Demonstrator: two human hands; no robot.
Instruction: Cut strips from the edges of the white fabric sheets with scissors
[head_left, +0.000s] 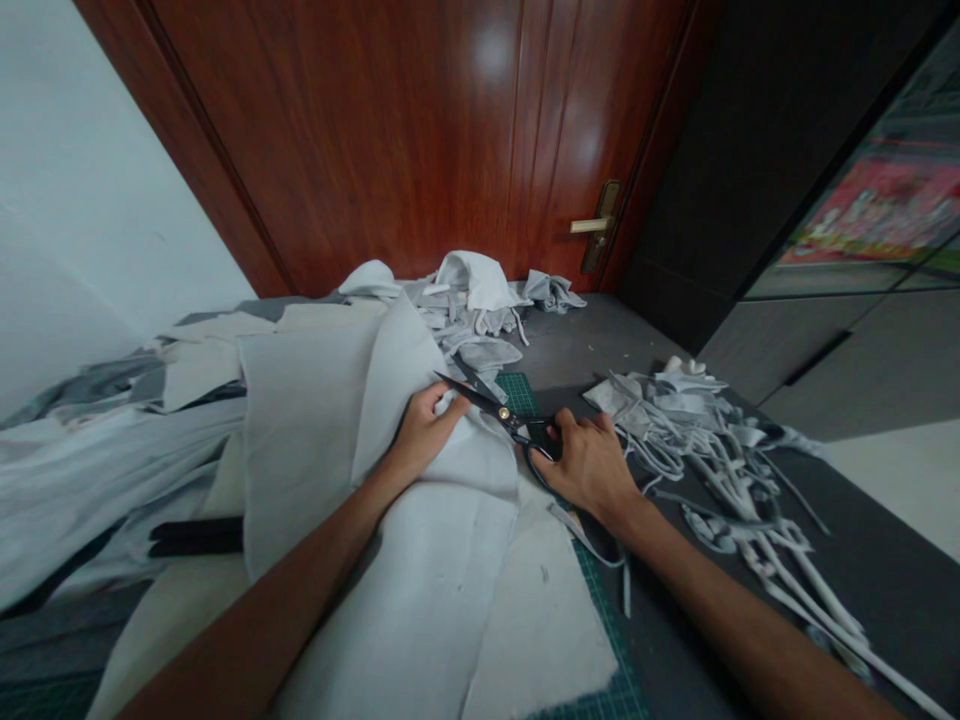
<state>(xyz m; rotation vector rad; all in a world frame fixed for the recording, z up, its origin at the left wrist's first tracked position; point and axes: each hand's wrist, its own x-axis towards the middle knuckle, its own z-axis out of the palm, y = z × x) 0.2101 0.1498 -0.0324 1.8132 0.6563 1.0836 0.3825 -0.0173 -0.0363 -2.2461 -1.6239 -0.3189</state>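
Note:
My right hand (pixel 589 460) grips the handles of black scissors (pixel 504 412), whose blades point up and left with a gap between them. White fabric (pixel 442 560) spreads in folds in front of me. My left hand (pixel 429 432) pinches a raised fold of this fabric close beside the blades. A narrow cut strip (pixel 592 540) hangs below my right hand. Beneath the fabric lies a cream cloth piece (pixel 551 620) with a rough edge, on a green cutting mat (pixel 611 640).
Grey and white scraps (pixel 480 300) are heaped against the wooden door (pixel 390 130). Tangled strips (pixel 720 460) lie on the dark table (pixel 847 520) at right. Folded cloth (pixel 120 470) and black handles (pixel 199 537) are at left. A dark cabinet (pixel 832 340) stands at right.

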